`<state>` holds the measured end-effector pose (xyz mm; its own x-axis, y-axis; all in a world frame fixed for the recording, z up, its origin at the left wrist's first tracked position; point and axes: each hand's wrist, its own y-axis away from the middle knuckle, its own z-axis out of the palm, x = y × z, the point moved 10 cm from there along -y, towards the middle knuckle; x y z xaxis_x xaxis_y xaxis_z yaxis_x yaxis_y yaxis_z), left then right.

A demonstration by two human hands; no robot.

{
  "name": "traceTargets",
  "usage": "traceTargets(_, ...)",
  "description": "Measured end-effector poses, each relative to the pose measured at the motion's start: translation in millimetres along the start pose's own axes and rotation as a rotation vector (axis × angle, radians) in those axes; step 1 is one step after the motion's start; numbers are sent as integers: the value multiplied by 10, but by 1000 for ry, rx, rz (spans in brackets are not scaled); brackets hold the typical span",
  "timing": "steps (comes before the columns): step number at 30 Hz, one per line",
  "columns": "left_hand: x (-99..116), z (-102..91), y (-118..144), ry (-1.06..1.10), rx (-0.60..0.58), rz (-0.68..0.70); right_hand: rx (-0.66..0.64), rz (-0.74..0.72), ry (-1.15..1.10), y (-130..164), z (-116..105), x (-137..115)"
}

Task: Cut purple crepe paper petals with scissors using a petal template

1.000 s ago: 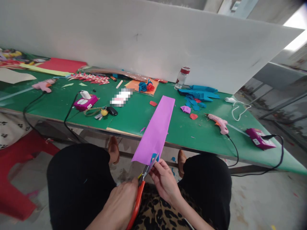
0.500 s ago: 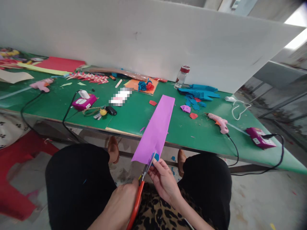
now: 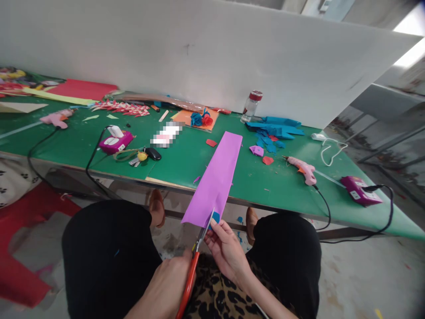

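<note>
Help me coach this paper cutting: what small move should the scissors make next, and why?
Probably close the blades and carry the cut a little further up the purple paper. The scissors, in the left hand, have their tips at the paper's near edge, and the right hand pinches that edge with a blue scrap.

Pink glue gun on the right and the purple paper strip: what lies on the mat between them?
In the head view, one small red paper scrap lies on the green mat between the purple strip and the pink glue gun; otherwise tiny flecks.
</note>
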<state>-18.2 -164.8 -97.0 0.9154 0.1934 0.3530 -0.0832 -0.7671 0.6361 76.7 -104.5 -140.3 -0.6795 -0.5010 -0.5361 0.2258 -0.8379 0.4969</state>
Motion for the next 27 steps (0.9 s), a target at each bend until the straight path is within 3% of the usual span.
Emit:
traceTargets(16, -16, 14, -9, -43, -10, 17, -17, -4, -33, 1, 11, -34)
traceTargets(27, -88, 52, -79, 26, 93, 106, 3, 7, 13, -6, -25, -50)
